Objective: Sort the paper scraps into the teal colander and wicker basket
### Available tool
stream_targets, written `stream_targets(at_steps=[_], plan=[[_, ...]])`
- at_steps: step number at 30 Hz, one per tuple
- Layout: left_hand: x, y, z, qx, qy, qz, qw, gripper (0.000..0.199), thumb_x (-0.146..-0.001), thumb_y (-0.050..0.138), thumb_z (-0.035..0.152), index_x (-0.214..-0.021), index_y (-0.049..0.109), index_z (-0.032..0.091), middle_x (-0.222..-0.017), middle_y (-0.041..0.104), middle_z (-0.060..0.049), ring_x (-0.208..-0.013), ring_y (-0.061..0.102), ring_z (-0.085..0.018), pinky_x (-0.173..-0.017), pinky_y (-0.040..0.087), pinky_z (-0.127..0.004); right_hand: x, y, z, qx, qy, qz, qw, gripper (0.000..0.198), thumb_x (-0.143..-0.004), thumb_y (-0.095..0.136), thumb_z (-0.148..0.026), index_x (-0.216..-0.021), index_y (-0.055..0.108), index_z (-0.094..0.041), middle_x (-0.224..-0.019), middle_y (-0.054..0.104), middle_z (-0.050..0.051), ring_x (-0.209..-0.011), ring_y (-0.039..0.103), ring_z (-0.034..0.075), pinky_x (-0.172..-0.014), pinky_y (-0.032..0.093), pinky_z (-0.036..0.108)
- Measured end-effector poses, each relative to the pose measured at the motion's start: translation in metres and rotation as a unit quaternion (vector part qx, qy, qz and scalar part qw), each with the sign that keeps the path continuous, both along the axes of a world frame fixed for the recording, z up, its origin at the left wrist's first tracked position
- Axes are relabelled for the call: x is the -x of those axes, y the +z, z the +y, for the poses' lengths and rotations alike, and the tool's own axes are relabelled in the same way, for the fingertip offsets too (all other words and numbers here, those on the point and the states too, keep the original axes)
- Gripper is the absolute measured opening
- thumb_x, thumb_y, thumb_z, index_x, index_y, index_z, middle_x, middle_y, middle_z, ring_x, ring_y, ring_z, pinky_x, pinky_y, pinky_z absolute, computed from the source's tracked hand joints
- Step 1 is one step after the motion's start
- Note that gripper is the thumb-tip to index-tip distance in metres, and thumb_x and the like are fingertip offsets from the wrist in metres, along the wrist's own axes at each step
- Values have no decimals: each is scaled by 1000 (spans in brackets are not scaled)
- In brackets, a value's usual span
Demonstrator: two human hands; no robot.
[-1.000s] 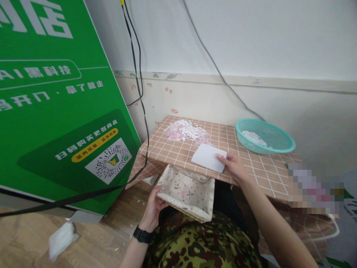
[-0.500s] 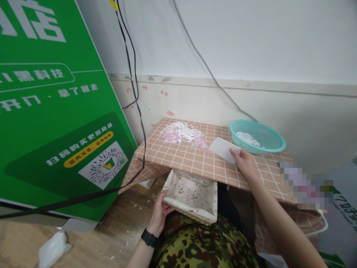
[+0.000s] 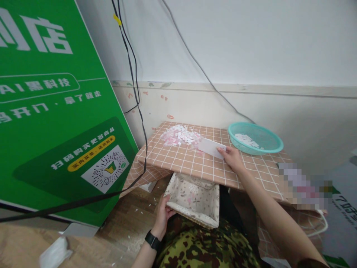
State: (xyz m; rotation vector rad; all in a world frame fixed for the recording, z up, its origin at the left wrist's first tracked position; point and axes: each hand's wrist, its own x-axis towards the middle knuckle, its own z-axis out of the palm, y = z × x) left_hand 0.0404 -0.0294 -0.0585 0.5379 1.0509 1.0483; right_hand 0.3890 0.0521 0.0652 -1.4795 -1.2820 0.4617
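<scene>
Over checked table, pinching card beside scraps with right hand, gripping basket rim with left hand.

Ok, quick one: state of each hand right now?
Left hand: closed, holding the fabric-lined basket at its near left corner.
Right hand: closed, holding the white card by its right end.

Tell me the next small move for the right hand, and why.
Probably slip the white card behind the nearest paper pieces, ready to draw them toward the near edge of the table: the right hand holds the card at the pile's right side, while the left hand holds the fabric-lined basket open side up by that edge.
</scene>
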Motion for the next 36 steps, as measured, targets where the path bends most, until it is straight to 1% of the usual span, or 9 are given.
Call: stream_targets(at_steps=[3,6,10,15,19,21,23,28,36], plan=[[0,-3,0,6,4,-2,1000,46,-76,59,45,-115,53,21,-88,66,-6,-73,66,-22,-69,54,-40,-3,1,15,-31,0,45,998,44,-73,60,-52,-91,69,-13,-82,69,7,-69,60,20,-61,46,30],[0,-3,0,7,7,-7,1000,46,-76,59,44,-115,52,21,-89,66,-6,-74,66,-22,-70,54,-41,-10,-1,21,-48,-32,57,997,45,-73,60,-53,-93,69,-13,-82,69,7,-69,60,20,-61,46,31],[-2,1,1,14,14,-8,1000,44,-75,60,44,-112,53,20,-91,66,-7,-74,66,-23,-69,54,-42,-15,-4,18,-29,-61,16,998,47,-72,60,-56,-85,70,-12,-73,68,7,-65,59,20,-55,45,29],[-2,1,1,22,16,1,1000,40,-74,61,45,-102,56,18,-87,66,-7,-71,65,-22,-67,55,-40,-15,-7,14,-23,-36,69,997,47,-71,60,-56,-87,69,-13,-74,68,7,-61,59,19,-52,46,29],[-2,2,1,19,14,0,1000,37,-74,60,46,-98,55,19,-85,66,-6,-72,65,-21,-68,54,-40,-26,-12,17,-39,-120,63,990,50,-70,59,-58,-88,70,-12,-72,68,8,-62,60,21,-51,46,30],[-2,3,1,19,10,0,1000,36,-75,59,46,-98,55,19,-86,66,-6,-72,65,-21,-69,54,-40,-29,-15,19,-42,-140,49,988,51,-69,60,-58,-87,70,-11,-74,69,9,-66,61,23,-52,47,31],[-3,4,1,19,9,2,1000,36,-75,59,46,-99,55,18,-86,65,-6,-72,65,-21,-68,54,-41,-29,-17,19,-36,-114,62,991,50,-68,62,-57,-87,70,-12,-77,70,10,-67,62,23,-54,48,31],[-3,4,0,14,13,6,1000,36,-75,59,45,-99,54,20,-85,66,-5,-70,65,-20,-67,54,-39,-15,-15,18,-6,0,168,986,50,-66,66,-56,-93,69,-14,-82,70,9,-65,62,21,-53,49,32],[-4,6,0,18,11,12,1000,38,-74,59,46,-102,55,20,-88,68,-6,-74,67,-22,-67,54,-38,-4,-4,26,54,49,167,983,50,-61,70,-54,-88,70,-11,-75,69,9,-59,60,18,-49,47,29]])
